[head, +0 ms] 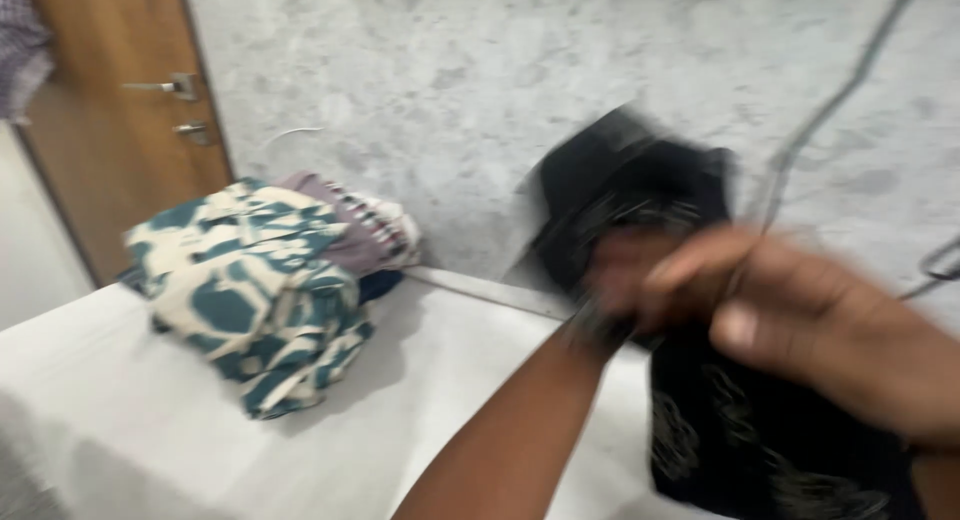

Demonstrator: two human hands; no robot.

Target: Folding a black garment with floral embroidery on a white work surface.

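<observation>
Both hands, the left hand (625, 280) and right hand (800, 320), are gripping a black garment (640, 190) at right; swinging it could be toppling the folded pile (260, 290) at left.

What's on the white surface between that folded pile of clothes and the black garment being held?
Nothing: in the head view, only bare white surface lies between the folded pile and the black garment.
</observation>
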